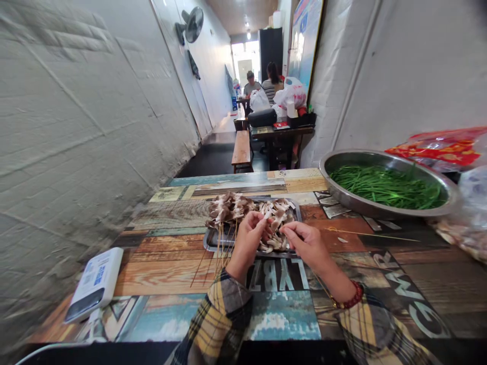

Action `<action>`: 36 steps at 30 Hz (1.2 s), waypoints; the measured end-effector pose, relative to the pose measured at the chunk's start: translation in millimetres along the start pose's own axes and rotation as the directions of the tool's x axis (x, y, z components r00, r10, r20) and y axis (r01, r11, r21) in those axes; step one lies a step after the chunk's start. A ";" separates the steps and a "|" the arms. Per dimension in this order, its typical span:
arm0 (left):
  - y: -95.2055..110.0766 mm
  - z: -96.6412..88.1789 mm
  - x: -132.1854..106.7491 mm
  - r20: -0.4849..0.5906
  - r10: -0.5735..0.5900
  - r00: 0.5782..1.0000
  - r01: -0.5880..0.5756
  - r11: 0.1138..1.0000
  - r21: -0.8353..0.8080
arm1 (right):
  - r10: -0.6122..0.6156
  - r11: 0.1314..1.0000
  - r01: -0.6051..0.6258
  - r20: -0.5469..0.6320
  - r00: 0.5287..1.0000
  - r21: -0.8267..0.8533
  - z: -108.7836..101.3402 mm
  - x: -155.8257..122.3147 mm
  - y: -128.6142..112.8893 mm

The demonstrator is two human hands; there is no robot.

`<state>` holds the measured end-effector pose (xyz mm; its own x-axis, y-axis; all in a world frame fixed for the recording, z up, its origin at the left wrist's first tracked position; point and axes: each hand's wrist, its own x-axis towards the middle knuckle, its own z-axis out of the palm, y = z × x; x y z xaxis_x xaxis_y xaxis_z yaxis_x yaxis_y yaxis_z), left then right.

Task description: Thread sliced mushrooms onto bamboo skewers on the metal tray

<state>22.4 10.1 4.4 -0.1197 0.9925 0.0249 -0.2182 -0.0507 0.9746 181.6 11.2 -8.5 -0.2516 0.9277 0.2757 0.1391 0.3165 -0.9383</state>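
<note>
A metal tray (211, 244) lies on the table in front of me. Its left part carries skewered oyster mushrooms (228, 207), their thin bamboo sticks (218, 248) jutting out toward me. Loose torn oyster mushrooms (279, 210) fill the right part. Above this pile, my left hand (248, 242) is closed, with a pale strip of mushroom between thumb and fingers. Just right of it, my right hand (310, 247) has thumb and forefinger pinched together; what is in them is too small to make out. A thin stick-like line shows beside the right wrist.
A wide steel basin (388, 210) of green chives (384, 187) stands right, near plastic bags (441, 144). One stick (373, 233) lies on the tabletop. A white device (95, 284) with a cable sits left. Two people sit beyond another table (281, 131) and bench (242, 147).
</note>
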 end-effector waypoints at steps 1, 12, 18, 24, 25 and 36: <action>-0.4 -1.2 0.7 -0.010 0.005 1.000 -0.005 1.000 -0.026 | -0.006 1.000 0.007 0.024 1.000 -0.019 0.9 -0.7 -0.5; 7.1 -6.7 5.8 -0.128 -0.005 0.992 -0.033 0.955 -0.293 | -0.028 0.992 0.040 0.101 0.995 -0.121 5.8 -2.1 6.4; 8.6 -9.4 5.9 -0.163 0.004 0.987 -0.057 0.944 -0.325 | -0.018 0.988 0.035 0.116 0.993 -0.152 6.4 -2.1 3.8; 8.7 -6.1 3.1 -0.103 -0.001 0.995 -0.024 0.972 -0.235 | -0.031 0.984 0.044 0.078 0.997 -0.171 5.1 -0.7 7.9; 8.1 -5.8 2.9 -0.091 -0.003 0.996 -0.017 0.977 -0.213 | -0.030 0.984 0.042 0.072 0.997 -0.175 4.5 -0.6 8.3; 3.9 -9.9 4.7 -0.148 -0.026 0.989 0.003 0.988 -0.157 | -0.042 0.984 0.057 0.086 0.995 -0.169 4.5 -1.5 7.5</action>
<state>11.3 13.5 6.1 -0.2561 0.9660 -0.0340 -0.3677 -0.0648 0.9277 178.7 11.3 -16.9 -0.3390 0.8929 0.2962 0.2844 0.3974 -0.8725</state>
